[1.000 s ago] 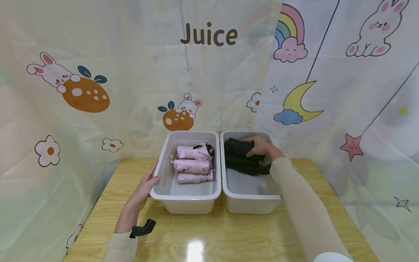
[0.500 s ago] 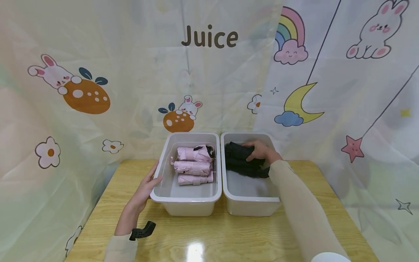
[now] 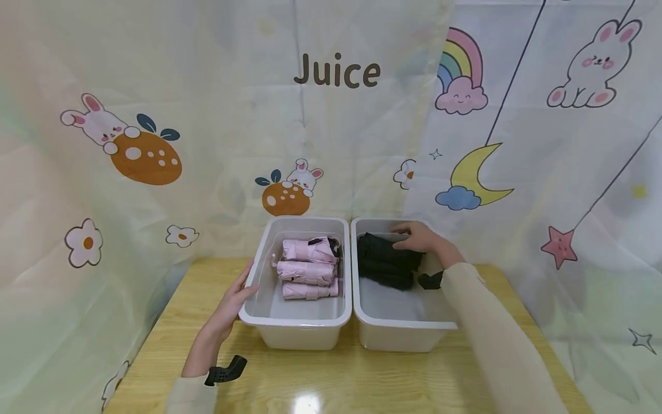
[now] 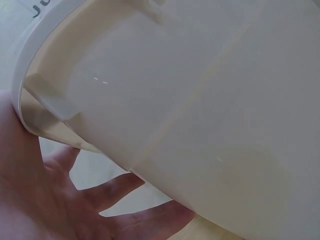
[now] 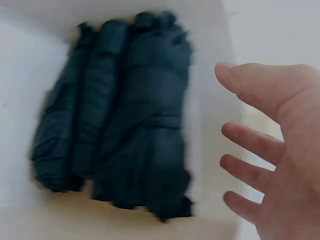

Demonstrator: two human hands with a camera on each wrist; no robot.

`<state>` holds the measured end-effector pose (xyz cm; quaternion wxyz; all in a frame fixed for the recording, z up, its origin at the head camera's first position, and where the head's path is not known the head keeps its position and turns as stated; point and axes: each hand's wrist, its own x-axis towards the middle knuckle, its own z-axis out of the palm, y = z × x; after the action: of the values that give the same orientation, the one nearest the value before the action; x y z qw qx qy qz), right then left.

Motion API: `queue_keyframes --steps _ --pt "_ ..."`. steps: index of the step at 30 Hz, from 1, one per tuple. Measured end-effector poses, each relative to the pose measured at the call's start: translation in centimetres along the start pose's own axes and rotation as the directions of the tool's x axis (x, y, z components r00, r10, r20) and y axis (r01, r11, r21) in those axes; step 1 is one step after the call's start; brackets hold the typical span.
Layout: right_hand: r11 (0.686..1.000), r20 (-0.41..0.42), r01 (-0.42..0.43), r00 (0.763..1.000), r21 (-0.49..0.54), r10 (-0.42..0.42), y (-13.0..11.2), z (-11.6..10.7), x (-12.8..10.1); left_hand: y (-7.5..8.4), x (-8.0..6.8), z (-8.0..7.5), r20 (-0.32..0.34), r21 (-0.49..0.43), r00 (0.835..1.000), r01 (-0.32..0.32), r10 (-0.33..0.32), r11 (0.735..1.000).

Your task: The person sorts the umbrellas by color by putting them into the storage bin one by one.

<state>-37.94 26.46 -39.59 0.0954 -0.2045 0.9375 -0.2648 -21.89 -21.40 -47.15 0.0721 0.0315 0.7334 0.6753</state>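
Two white plastic bins stand side by side. In the left bin point(image 3: 299, 319) lie several folded pink umbrellas point(image 3: 306, 272), stacked crosswise. My left hand point(image 3: 227, 307) holds that bin's left side, thumb over the rim; in the left wrist view its fingers point(image 4: 115, 192) touch the outer wall. The right bin point(image 3: 405, 323) has folded black umbrellas point(image 3: 388, 259) lying side by side toward the back. Above their right ends is my right hand point(image 3: 421, 238). In the right wrist view its fingers point(image 5: 252, 142) are spread and apart from the black umbrellas, holding nothing.
Both bins rest on a wooden table point(image 3: 289, 379). A printed curtain point(image 3: 222, 115) hangs right behind them and along the sides. A black strap piece point(image 3: 226, 371) sits on my left wrist.
My right hand has let go of the black umbrellas and lifted slightly, moving right. The left hand keeps its hold on the bin. The head view has tilted up a little.
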Motion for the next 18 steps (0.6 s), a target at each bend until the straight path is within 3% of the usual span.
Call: queue_keyframes --steps 8,14,18 --pt "0.994 -0.141 0.112 0.984 0.011 -0.109 -2.5 -3.9 -4.0 0.7 1.0 0.2 0.023 -0.022 0.999 -0.024 0.025 0.999" --pt "0.981 -0.205 0.16 0.962 -0.113 -0.18 -1.6 -3.8 -9.1 0.0 0.3 0.3 0.015 -0.027 1.0 0.015 -0.015 1.0" --pt "0.962 -0.307 0.161 0.925 -0.22 -0.225 -0.4 -3.4 -12.2 -0.1 0.2 0.5 0.03 -0.044 0.999 0.029 -0.027 0.999"
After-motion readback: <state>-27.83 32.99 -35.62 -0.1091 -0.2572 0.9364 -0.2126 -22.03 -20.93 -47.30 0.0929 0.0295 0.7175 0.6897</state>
